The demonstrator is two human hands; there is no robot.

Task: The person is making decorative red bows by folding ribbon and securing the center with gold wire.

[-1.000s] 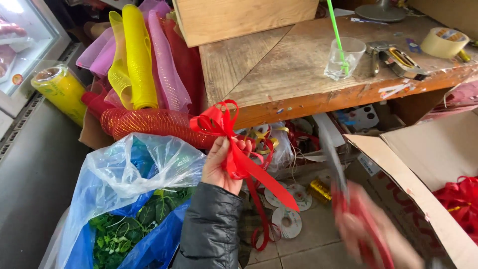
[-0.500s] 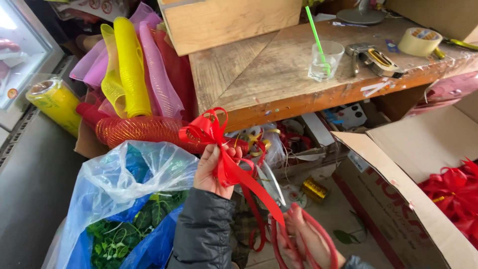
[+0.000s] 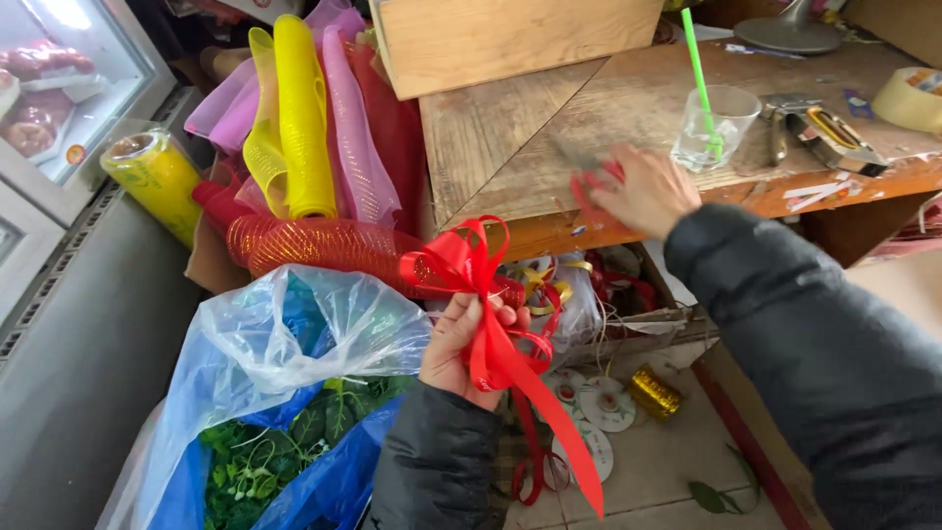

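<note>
My left hand (image 3: 459,344) grips a red ribbon bow (image 3: 461,263) by its knot, loops pointing up. The bow's long tails (image 3: 564,432) hang down toward the floor. My right hand (image 3: 648,191) reaches over the front edge of the wooden table (image 3: 500,128), blurred by motion. It holds red-handled scissors (image 3: 587,182) against the tabletop. The two hands are apart, the right one higher and further right.
A glass cup (image 3: 716,132) with a green straw, a metal tool (image 3: 824,128) and a tape roll (image 3: 908,98) sit on the table. Yellow, pink and red mesh rolls (image 3: 299,128) lean at the left. A plastic bag (image 3: 285,353) holds greenery. Ribbon spools (image 3: 653,393) lie on the floor.
My right hand has risen from low near the floor up to the tabletop, taking the scissors with it. My left hand keeps its hold on the bow.
</note>
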